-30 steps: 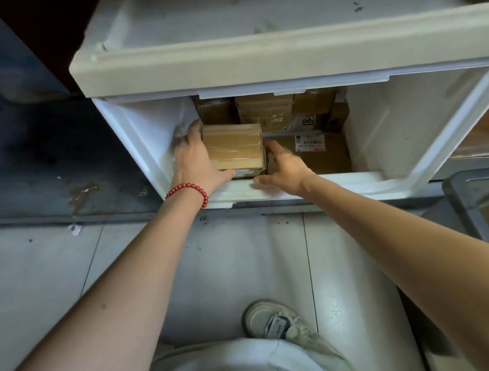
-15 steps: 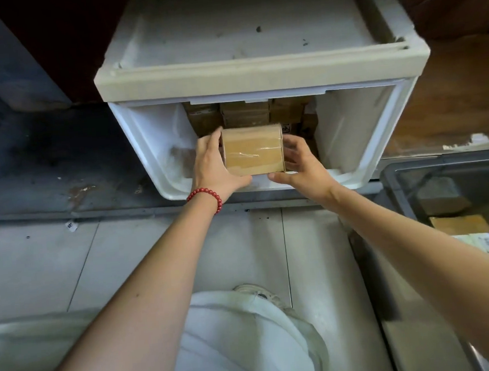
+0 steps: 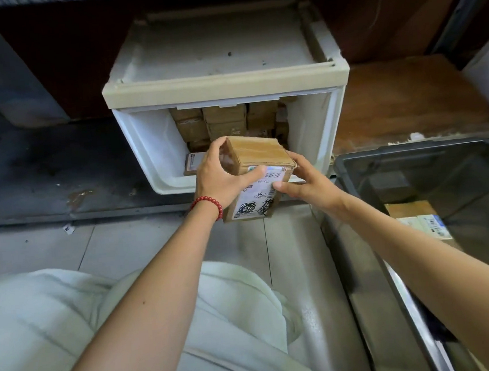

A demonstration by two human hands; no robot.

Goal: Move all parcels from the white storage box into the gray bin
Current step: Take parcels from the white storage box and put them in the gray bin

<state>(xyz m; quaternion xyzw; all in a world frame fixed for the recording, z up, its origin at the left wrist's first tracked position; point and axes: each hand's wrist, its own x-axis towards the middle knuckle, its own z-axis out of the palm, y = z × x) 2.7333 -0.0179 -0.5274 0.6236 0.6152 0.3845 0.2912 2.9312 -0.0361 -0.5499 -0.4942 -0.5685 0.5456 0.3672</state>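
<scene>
A taped brown cardboard parcel (image 3: 260,157) with a white shipping label is held in the air just in front of the white storage box (image 3: 223,84). My left hand (image 3: 218,178), with a red bead bracelet on the wrist, grips its left side, thumb across the label. My right hand (image 3: 305,180) holds its right edge with curled fingers. Inside the box several more brown parcels (image 3: 223,121) are stacked at the back, and one flat parcel (image 3: 193,164) lies on its floor. The gray bin (image 3: 361,158) stands at the right with parcels (image 3: 424,223) in it.
The white box sits on a dark ledge (image 3: 46,171) above a pale tiled floor (image 3: 131,244). My knees in light trousers (image 3: 73,330) fill the lower left. A wooden surface (image 3: 406,102) lies behind the bin.
The parcel has come out of the white box toward me and tilted, so its label now faces up. Both hands moved with it. The view has pulled back, showing more of the bin.
</scene>
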